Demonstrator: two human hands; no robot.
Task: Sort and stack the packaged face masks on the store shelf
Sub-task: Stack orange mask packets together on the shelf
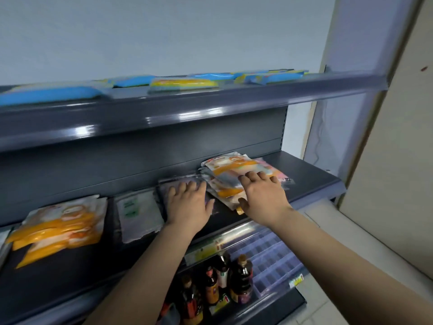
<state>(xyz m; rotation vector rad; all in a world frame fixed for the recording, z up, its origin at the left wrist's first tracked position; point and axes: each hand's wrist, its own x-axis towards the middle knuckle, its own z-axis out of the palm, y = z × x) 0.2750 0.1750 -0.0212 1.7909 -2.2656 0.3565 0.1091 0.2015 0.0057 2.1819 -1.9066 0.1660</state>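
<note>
Mid-frame, your left hand (pixel 187 202) lies flat, fingers straight, on blurred grey packets (pixel 180 184); your right hand (pixel 262 195) presses spread fingers on the orange mask stack (pixel 230 171), partly hidden.

The dark grey shelf (pixel 311 177) carries orange packs (pixel 58 226), a white-green pack (pixel 138 214) and a mixed pile (pixel 234 174).
</note>
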